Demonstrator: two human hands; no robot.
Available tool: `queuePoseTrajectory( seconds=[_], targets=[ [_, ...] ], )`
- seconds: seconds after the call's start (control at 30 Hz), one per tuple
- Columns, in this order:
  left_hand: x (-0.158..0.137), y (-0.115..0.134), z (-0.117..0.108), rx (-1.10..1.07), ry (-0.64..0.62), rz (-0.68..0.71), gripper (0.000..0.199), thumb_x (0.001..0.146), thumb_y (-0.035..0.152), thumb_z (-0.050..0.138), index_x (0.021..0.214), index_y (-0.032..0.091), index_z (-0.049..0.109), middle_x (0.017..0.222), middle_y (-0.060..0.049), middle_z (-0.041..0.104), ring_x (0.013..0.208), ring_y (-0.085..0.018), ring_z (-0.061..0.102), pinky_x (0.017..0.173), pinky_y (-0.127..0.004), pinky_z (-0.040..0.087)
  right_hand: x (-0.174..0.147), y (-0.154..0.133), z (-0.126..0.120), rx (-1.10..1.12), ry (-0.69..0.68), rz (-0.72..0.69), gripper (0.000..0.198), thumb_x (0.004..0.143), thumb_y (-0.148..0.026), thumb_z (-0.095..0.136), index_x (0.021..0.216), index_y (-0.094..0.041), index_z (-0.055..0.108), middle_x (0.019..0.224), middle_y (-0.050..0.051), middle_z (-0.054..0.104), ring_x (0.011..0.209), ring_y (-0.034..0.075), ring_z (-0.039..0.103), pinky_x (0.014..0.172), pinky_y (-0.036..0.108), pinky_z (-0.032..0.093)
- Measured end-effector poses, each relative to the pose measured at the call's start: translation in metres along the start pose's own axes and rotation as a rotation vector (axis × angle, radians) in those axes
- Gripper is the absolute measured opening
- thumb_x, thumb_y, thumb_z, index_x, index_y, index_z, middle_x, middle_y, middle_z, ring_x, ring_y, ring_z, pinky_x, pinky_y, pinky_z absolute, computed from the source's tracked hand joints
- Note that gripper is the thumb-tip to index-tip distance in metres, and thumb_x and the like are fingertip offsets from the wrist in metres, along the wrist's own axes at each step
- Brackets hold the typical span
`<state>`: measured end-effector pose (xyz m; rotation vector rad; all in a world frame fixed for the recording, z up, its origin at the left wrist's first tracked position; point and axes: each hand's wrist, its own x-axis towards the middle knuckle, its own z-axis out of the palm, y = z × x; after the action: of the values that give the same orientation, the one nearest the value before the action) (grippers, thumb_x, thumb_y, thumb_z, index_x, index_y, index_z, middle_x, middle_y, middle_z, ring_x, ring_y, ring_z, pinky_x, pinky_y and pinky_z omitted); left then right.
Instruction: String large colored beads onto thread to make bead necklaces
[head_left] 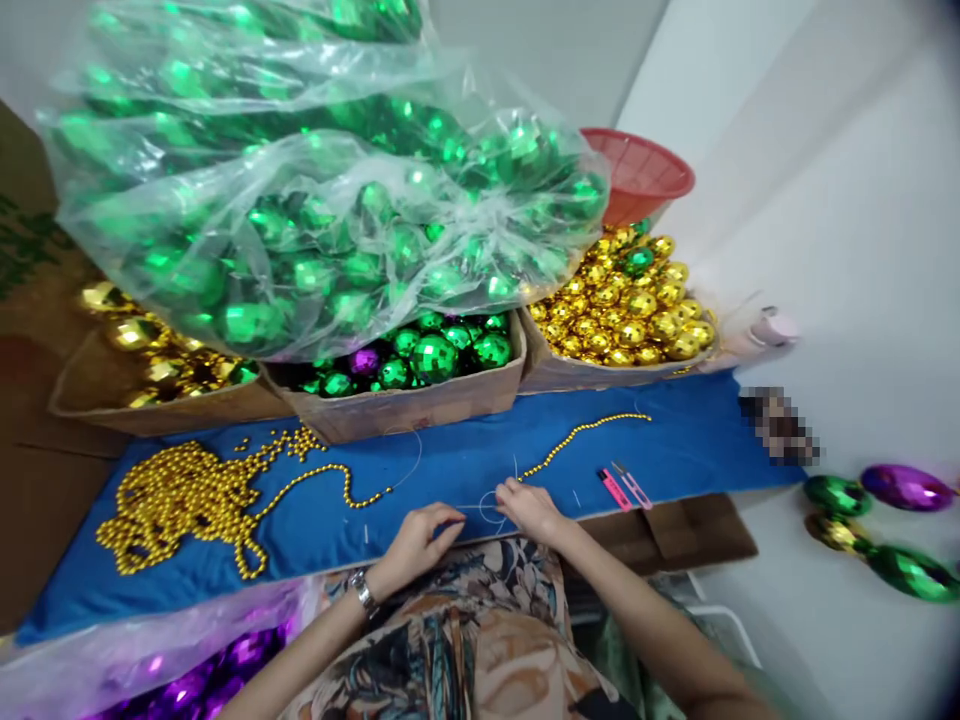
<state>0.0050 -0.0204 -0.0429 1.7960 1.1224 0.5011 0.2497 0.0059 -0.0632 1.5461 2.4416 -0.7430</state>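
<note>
My left hand (429, 538) is closed in a pinch near the table's front edge, on a thin clear thread (480, 507). The thread runs across to my right hand (529, 510) and forms a small loop between the two. The fingertips of my right hand are pinched at the near end of a short string of gold beads (574, 435), which trails away to the upper right. To the left lies a large pile of gold bead strings (176, 500); one strand reaches toward the middle and ends in loose clear thread.
On the blue cloth (450, 460) lie a pink cutter (615, 490) and thread snips (634, 485). Behind stand cardboard boxes of green balls (435, 357) and gold balls (630, 300), a bulging plastic bag of green balls (337, 230) and a red basket (645, 165).
</note>
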Motion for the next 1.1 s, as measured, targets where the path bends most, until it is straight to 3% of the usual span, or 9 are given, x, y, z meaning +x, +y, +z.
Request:
queuePoseTrajectory(
  seconds=[0.1, 0.17, 0.27, 0.37, 0.47, 0.57, 0.67, 0.87, 1.1],
  targets=[
    [-0.001, 0.000, -0.003, -0.124, 0.102, -0.085, 0.028, 0.089, 0.040, 0.052, 0.099, 0.021, 0.070, 0.099, -0.008, 0.071, 0.087, -0.020, 0.064, 0.081, -0.034, 0.050, -0.004, -0.005, -0.021, 0.088, 0.103, -0.011, 0.020, 0.098, -0.028, 0.043, 0.112, -0.022, 0.056, 0.099, 0.006, 0.063, 0.089, 0.016, 0.064, 0.078, 0.025, 0.048],
    [0.005, 0.007, -0.007, -0.301, 0.136, -0.140, 0.039, 0.086, 0.042, 0.057, 0.118, 0.019, 0.062, 0.098, -0.009, 0.069, 0.084, -0.019, 0.064, 0.078, -0.033, 0.051, -0.006, -0.018, -0.040, 0.250, 0.255, -0.069, 0.022, 0.098, -0.030, 0.044, 0.115, -0.021, 0.056, 0.096, 0.006, 0.065, 0.089, 0.016, 0.063, 0.080, 0.026, 0.047],
    [0.017, 0.024, -0.014, -0.619, -0.004, -0.124, 0.070, 0.081, 0.041, 0.065, 0.142, 0.021, 0.037, 0.093, -0.006, 0.068, 0.087, -0.020, 0.064, 0.080, -0.034, 0.051, -0.007, -0.049, -0.066, 0.500, 0.466, -0.240, 0.019, 0.097, -0.031, 0.047, 0.100, -0.022, 0.063, 0.092, 0.005, 0.066, 0.088, 0.017, 0.062, 0.080, 0.028, 0.047],
    [0.026, 0.037, -0.020, -0.719, -0.107, -0.076, 0.052, 0.076, 0.045, 0.069, 0.120, 0.019, 0.059, 0.094, -0.006, 0.068, 0.085, -0.021, 0.063, 0.080, -0.034, 0.052, -0.006, -0.076, -0.080, 0.593, 0.518, -0.307, 0.022, 0.098, -0.030, 0.043, 0.093, -0.021, 0.062, 0.092, 0.005, 0.065, 0.087, 0.016, 0.061, 0.080, 0.028, 0.046],
    [0.030, 0.039, -0.028, -0.568, -0.140, -0.061, 0.034, 0.077, 0.048, 0.067, 0.089, 0.017, 0.067, 0.085, -0.005, 0.068, 0.078, -0.019, 0.062, 0.074, -0.031, 0.051, -0.007, -0.085, -0.085, 0.748, 0.520, -0.280, 0.021, 0.098, -0.032, 0.040, 0.093, -0.022, 0.058, 0.086, 0.002, 0.066, 0.078, 0.014, 0.061, 0.074, 0.026, 0.046],
    [0.033, 0.033, -0.039, -0.368, -0.193, -0.021, 0.031, 0.085, 0.046, 0.058, 0.083, 0.017, 0.069, 0.079, -0.004, 0.067, 0.074, -0.017, 0.060, 0.072, -0.028, 0.049, -0.010, -0.082, -0.085, 1.090, 0.419, -0.194, 0.022, 0.097, -0.042, 0.041, 0.094, -0.022, 0.051, 0.070, -0.003, 0.062, 0.051, 0.009, 0.052, 0.052, 0.021, 0.042],
    [0.040, 0.022, -0.048, -0.245, -0.110, 0.014, 0.032, 0.088, 0.045, 0.052, 0.088, 0.019, 0.071, 0.083, -0.004, 0.069, 0.077, -0.018, 0.063, 0.073, -0.028, 0.050, -0.013, -0.077, -0.089, 1.357, 0.374, -0.167, 0.029, 0.094, -0.051, 0.044, 0.092, -0.022, 0.047, 0.058, -0.008, 0.051, 0.042, 0.007, 0.044, 0.044, 0.019, 0.036],
    [0.071, -0.006, -0.048, -0.166, 0.059, 0.021, 0.033, 0.087, 0.048, 0.053, 0.091, 0.020, 0.071, 0.088, -0.005, 0.072, 0.082, -0.020, 0.067, 0.076, -0.029, 0.052, -0.021, -0.062, -0.111, 1.470, 0.703, -0.167, 0.031, 0.092, -0.052, 0.050, 0.088, -0.021, 0.048, 0.054, -0.009, 0.041, 0.044, 0.007, 0.041, 0.047, 0.020, 0.032],
    [0.105, -0.020, -0.027, 0.106, 0.071, 0.176, 0.040, 0.092, 0.049, 0.042, 0.089, 0.020, 0.069, 0.087, -0.006, 0.071, 0.081, -0.020, 0.067, 0.073, -0.030, 0.052, -0.051, -0.039, -0.146, 1.536, 1.118, -0.129, 0.027, 0.090, -0.049, 0.057, 0.085, -0.024, 0.047, 0.053, -0.010, 0.025, 0.042, 0.007, 0.026, 0.043, 0.020, 0.024]
  ],
)
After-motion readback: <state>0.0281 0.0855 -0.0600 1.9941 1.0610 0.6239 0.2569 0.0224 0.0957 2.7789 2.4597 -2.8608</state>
